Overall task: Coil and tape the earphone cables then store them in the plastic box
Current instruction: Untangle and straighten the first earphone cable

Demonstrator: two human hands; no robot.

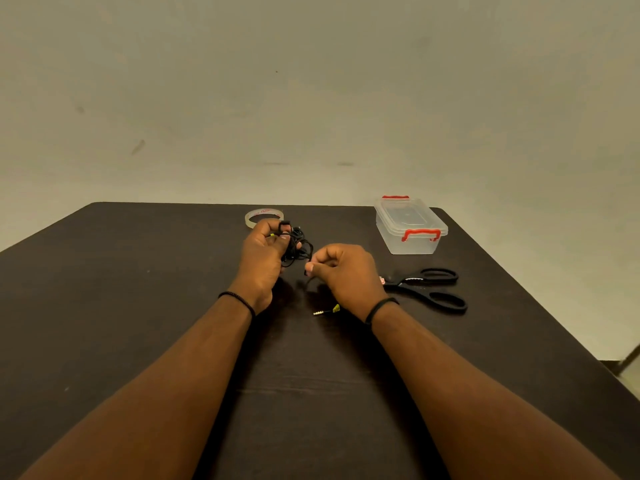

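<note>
Broadly, most of the lower view is filled by a dark table [138, 306], its near edge cut off by the frame. A clear plastic box [410, 226] with red latches is set at the far right, lid on. Black scissors [427, 289] are laid near it, their blade tips hidden behind the right hand [346, 271]. A tape roll [263, 216] is partly covered by the left hand [263, 258]. A tangled bundle of black earphone cable [298, 247] is gripped in the curled left fingers above the table centre. One strand is pinched by the right thumb and forefinger; where it runs below is hard to make out. A plug [320, 312] is seen near the right wrist.
</note>
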